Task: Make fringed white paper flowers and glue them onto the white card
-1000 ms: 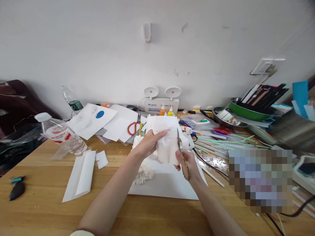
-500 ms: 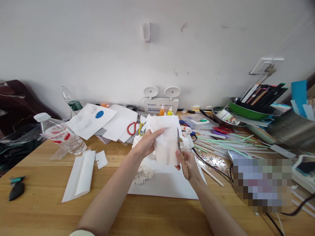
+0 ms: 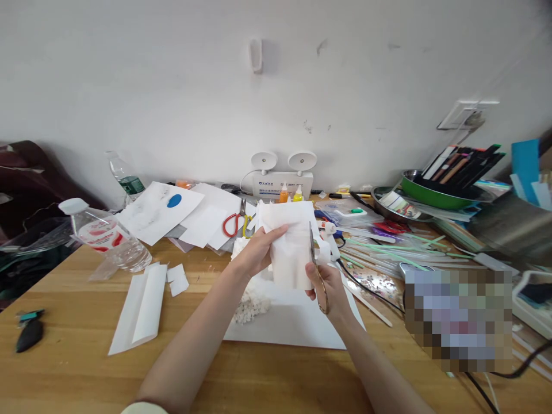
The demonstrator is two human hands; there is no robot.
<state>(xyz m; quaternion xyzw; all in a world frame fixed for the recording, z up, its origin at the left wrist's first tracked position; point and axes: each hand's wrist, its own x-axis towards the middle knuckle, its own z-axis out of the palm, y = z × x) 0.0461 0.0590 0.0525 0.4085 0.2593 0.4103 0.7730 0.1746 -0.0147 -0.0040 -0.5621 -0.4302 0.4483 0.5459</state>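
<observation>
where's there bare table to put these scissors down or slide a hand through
Bare tabletop lies between the folded paper strip and the left forearm, and along the near edge below the white sheet. Also between the strip and the small black object. Crowded: straws right, loose papers and red scissors at the back.

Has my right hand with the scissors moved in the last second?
No, barely at all: the right hand holds the scissors at the right edge of the white paper, same spot below the twin-lamp unit.
</observation>
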